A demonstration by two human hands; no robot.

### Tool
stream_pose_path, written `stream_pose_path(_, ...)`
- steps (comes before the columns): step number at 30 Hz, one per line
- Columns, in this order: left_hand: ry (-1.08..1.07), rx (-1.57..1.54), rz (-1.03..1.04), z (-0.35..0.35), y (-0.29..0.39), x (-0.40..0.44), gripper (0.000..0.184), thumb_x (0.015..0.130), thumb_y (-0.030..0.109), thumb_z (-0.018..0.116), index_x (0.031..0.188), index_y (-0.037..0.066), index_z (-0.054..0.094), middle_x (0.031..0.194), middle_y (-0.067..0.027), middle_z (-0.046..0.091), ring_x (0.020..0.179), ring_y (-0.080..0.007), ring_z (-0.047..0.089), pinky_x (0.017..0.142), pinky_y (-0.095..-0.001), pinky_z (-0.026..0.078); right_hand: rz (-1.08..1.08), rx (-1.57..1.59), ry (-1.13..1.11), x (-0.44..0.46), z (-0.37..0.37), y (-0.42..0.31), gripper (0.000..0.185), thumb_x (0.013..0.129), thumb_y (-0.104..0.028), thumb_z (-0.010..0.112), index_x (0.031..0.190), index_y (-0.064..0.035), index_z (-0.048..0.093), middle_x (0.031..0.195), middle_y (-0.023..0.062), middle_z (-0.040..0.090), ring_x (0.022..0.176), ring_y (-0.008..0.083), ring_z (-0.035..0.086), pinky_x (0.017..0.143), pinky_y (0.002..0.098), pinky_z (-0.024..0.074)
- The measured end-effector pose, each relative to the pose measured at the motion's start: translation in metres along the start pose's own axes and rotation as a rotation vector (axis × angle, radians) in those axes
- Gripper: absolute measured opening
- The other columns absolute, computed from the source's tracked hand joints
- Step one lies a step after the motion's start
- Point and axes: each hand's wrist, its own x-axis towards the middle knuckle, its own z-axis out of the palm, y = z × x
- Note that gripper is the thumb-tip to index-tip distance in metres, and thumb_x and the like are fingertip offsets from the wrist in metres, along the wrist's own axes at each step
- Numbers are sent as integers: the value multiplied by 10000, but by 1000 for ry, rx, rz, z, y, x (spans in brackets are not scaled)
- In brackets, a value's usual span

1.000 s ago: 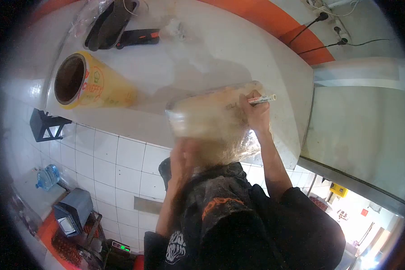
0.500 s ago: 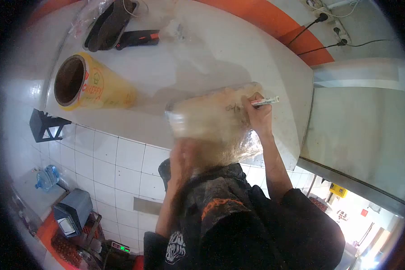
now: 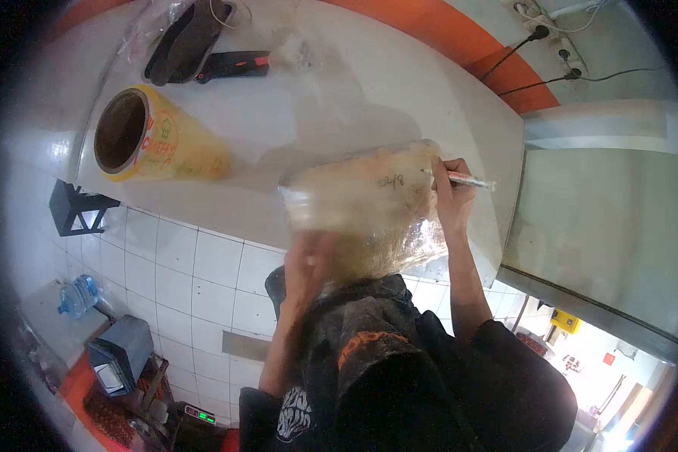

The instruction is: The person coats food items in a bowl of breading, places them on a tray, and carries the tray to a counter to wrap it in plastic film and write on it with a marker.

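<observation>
A block-shaped package [image 3: 354,200] wrapped in shiny clear film lies at the table's near edge, with dark handwriting on its upper face. My right hand [image 3: 453,202] is closed around a white marker [image 3: 471,179], its tip at the package's right side, just right of the writing. At the package's near left corner is my left hand [image 3: 305,264]; its fingers are smeared, so their pose is unclear. To the left, a large yellow roll of cling film [image 3: 177,143] with a brown cardboard core lies on its side.
The white table [image 3: 279,113] has a curved orange border [image 3: 444,45]. A black-and-red tool [image 3: 233,65] and a dark tray-like object [image 3: 184,45] lie at the back left. Plugged cables [image 3: 539,32] are at the upper right. A black stool [image 3: 79,209] and water bottle [image 3: 77,296] stand left.
My right hand has moved right with the marker, off the written marks, which now show more fully. My left hand stays at the package's near left corner.
</observation>
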Motion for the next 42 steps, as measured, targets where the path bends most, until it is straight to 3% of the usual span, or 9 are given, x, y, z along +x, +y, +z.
stream_pose_path(3, 33, 32, 80, 2, -2, 1, 232, 965, 206, 603, 1018, -20, 606, 814, -110, 643, 708, -164, 583, 655, -309, 470, -90, 18, -5, -13, -4, -5, 165, 904, -160, 679, 855, -20, 607, 706, -16, 550, 621, 47, 484, 525, 210, 384)
stream_pose_path(6, 10, 104, 100, 0, 1, 2, 236, 961, 201, 608, 1039, -22, 608, 826, -113, 658, 722, -154, 593, 665, -308, 477, 57, 73, -108, -43, -4, -13, 142, 909, -124, 666, 951, -1, 610, 728, -7, 570, 636, 49, 502, 538, 196, 410)
stream_pose_path(8, 11, 82, 88, 2, -2, 1, 237, 956, 199, 616, 1044, -21, 608, 831, -116, 662, 726, -153, 595, 669, -309, 479, 121, 124, -214, -64, -3, -8, 196, 866, -113, 706, 1011, -16, 617, 835, 76, 676, 733, 112, 623, 602, 246, 492)
stream_pose_path(14, -10, 43, 101, 1, 9, 0, 252, 939, 193, 642, 1073, -15, 595, 847, -127, 669, 741, -164, 604, 686, -318, 485, 24, 12, -344, -105, 1, -9, 199, 846, -99, 722, 975, -16, 594, 810, 99, 691, 725, 115, 649, 623, 263, 528)
stream_pose_path(19, -20, 129, 100, 2, -4, -1, 261, 936, 195, 647, 1079, -15, 587, 855, -126, 670, 751, -174, 607, 701, -321, 487, -19, 59, -277, -99, 7, 0, 178, 841, -88, 721, 932, -22, 582, 714, 76, 662, 652, 95, 623, 577, 250, 507)
stream_pose_path(21, -2, 116, 105, 3, -7, -1, 262, 933, 198, 652, 1075, -13, 589, 855, -125, 670, 753, -177, 610, 705, -322, 488, 78, 67, -250, -93, 9, 8, 174, 842, -102, 722, 910, -33, 578, 675, 55, 642, 613, 83, 599, 544, 243, 487)
stream_pose_path(27, -15, 97, 64, 1, 3, -2, 270, 926, 201, 659, 1076, -12, 589, 847, -138, 669, 748, -180, 609, 698, -324, 487, 100, 13, -359, -85, 7, -14, 189, 851, -144, 723, 887, -35, 573, 687, 49, 637, 603, 68, 571, 525, 251, 468)
stream_pose_path(30, 4, 71, 77, 2, 7, -4, 276, 926, 203, 658, 1080, -15, 589, 851, -144, 670, 738, -191, 609, 697, -329, 488, -18, -3, -336, -86, 8, -10, 186, 852, -139, 721, 883, -30, 573, 693, 46, 638, 607, 64, 566, 524, 248, 460)
stream_pose_path(42, 0, 81, 110, 3, 1, -2, 259, 928, 182, 650, 1087, -12, 584, 853, -139, 676, 729, -193, 617, 685, -328, 489, -35, -27, -386, -80, 7, -15, 170, 863, -122, 709, 865, -37, 563, 668, 32, 624, 606, 53, 557, 527, 227, 450)
